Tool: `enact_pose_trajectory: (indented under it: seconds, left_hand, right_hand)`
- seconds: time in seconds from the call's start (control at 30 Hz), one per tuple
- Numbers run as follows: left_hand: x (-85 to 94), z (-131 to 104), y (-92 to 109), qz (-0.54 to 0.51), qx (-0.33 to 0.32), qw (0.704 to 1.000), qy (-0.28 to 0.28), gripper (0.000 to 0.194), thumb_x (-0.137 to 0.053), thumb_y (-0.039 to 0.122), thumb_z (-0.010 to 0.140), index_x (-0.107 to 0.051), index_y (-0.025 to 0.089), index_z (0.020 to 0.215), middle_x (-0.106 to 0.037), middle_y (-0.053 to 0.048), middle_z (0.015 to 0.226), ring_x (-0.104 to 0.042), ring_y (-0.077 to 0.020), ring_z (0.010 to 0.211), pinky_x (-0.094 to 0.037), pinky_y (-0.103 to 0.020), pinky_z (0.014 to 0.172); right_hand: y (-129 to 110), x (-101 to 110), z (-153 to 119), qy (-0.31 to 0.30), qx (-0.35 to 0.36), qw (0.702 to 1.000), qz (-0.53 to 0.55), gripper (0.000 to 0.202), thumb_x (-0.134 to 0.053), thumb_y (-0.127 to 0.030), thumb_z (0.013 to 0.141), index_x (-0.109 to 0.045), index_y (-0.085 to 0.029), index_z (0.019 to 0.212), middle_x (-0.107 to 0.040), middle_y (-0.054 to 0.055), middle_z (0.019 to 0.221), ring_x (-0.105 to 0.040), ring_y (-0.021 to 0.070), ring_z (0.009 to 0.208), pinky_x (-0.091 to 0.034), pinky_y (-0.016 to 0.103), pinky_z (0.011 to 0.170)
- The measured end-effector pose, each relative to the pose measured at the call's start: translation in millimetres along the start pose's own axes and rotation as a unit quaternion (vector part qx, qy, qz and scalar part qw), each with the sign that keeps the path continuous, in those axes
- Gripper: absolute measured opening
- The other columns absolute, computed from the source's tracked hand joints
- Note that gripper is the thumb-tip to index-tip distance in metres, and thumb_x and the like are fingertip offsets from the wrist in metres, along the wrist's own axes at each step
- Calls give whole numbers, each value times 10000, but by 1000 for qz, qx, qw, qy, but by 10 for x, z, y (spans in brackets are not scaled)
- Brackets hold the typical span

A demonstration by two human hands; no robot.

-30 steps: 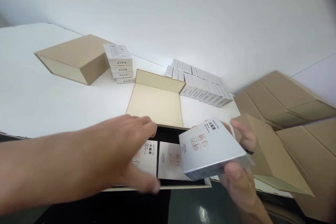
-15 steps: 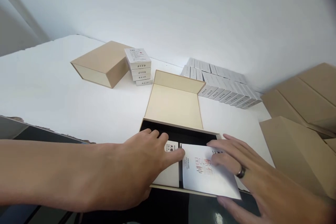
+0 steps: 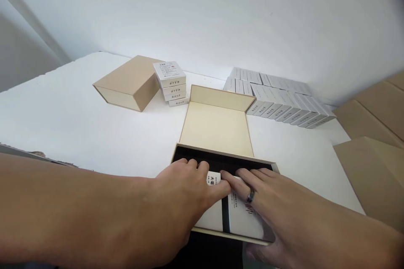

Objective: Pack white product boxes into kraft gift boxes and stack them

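An open kraft gift box [image 3: 217,128] with a cream inner lid and black interior lies at the table's front edge. Inside it sit two white cartons side by side, the left carton [image 3: 212,218] and the right carton [image 3: 243,222], with a dark gap between them. My left hand [image 3: 192,201] rests over the left carton, fingers bent over its far edge and thumb reaching toward the gap. My right hand [image 3: 261,201], with a ring, lies spread over the right carton, fingertips at its far part and thumb below the box's front rim.
A closed kraft box [image 3: 129,80] stands at the back left beside a stack of small white cartons [image 3: 172,80]. Rows of white cartons [image 3: 280,103] line the wall at the back right. Large brown boxes [image 3: 372,172] are at the far right.
The right carton, tilted over the rim before, now lies down inside the box. My right hand has moved left and spread on top of it. The view has shifted slightly.
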State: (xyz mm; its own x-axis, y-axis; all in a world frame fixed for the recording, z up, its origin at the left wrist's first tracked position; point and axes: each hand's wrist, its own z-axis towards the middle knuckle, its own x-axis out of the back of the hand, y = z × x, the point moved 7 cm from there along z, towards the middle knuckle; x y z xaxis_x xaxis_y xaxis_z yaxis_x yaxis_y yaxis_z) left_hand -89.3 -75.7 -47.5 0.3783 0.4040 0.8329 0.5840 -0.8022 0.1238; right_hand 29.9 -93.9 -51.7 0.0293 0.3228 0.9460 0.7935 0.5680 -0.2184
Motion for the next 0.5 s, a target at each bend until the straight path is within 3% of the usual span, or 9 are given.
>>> enact_pose_trajectory:
  seconds: [0.13, 0.27, 0.4, 0.5]
  left_hand:
    - [-14, 34, -7, -1, -3, 1000, -7, 977, -810, 263, 659, -281, 255, 1480, -590, -137, 1254, -613, -301, 1034, -508, -378, 873]
    - [-31, 21, -7, -3, -23, 1000, -6, 880, -762, 341, 744, -288, 160, 1462, -582, -170, 1222, -603, -320, 1032, -520, -418, 874]
    - [-47, 49, -69, -19, -21, 1000, 2, 886, -727, 454, 751, -293, 134, 1455, -587, -180, 1195, -621, -326, 967, -549, -423, 798]
    - [-43, 77, -75, -18, -35, 999, 24, 946, -726, 481, 737, -265, 116, 1477, -605, -178, 1150, -635, -332, 923, -558, -421, 754]
  right_hand:
    - [12, 72, -27, 76, 39, 996, -24, 600, -861, -321, 550, -681, -241, 1116, -690, 90, 923, -650, 294, 732, -509, 403, 603]
    - [-57, 26, -41, 166, 110, 975, -99, 684, -803, -433, 514, -662, -217, 1147, -697, 148, 957, -629, 328, 737, -462, 444, 616]
    - [-69, -113, -8, 208, 116, 959, -150, 525, -713, -363, 552, -677, -220, 1056, -680, 160, 977, -615, 339, 778, -428, 444, 622]
    - [-64, -213, 11, 197, 124, 957, -174, 424, -674, -261, 558, -687, -232, 981, -670, 132, 930, -607, 307, 734, -420, 418, 602]
